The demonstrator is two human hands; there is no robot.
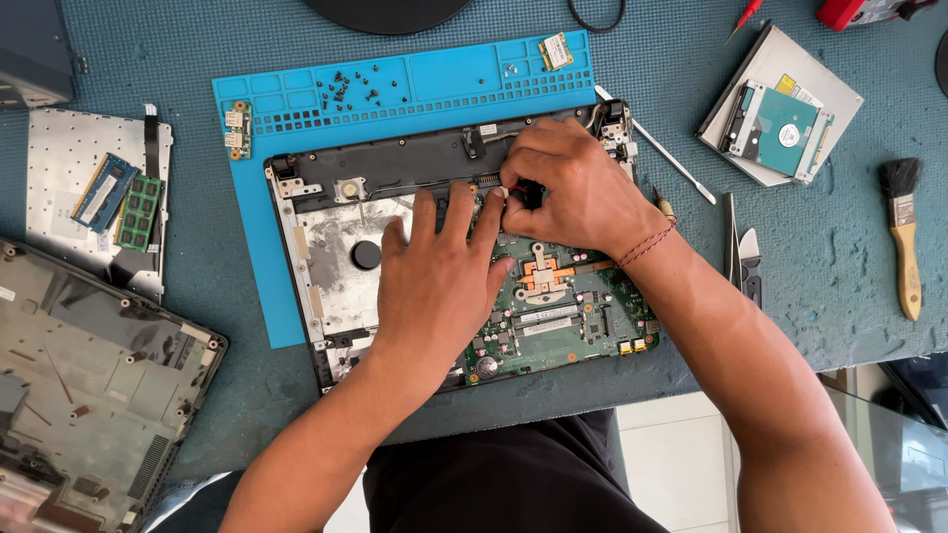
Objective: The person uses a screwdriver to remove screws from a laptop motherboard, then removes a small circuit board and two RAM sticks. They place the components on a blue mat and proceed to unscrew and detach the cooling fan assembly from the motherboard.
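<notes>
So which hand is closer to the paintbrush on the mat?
The right hand. It works at the laptop's top edge, nearer the paintbrush; the left hand lies farther away, flat on the motherboard.

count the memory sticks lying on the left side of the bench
2. A blue memory stick and a green memory stick lie side by side on the grey keyboard panel at the left. More may be hidden under the hands.

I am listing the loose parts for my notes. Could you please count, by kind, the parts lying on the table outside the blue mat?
Memory modules: 2
Hard drive: 1
Optical drive under the hard drive: 1
Brush: 1
Laptop cover panels: 2
Total: 7
</notes>
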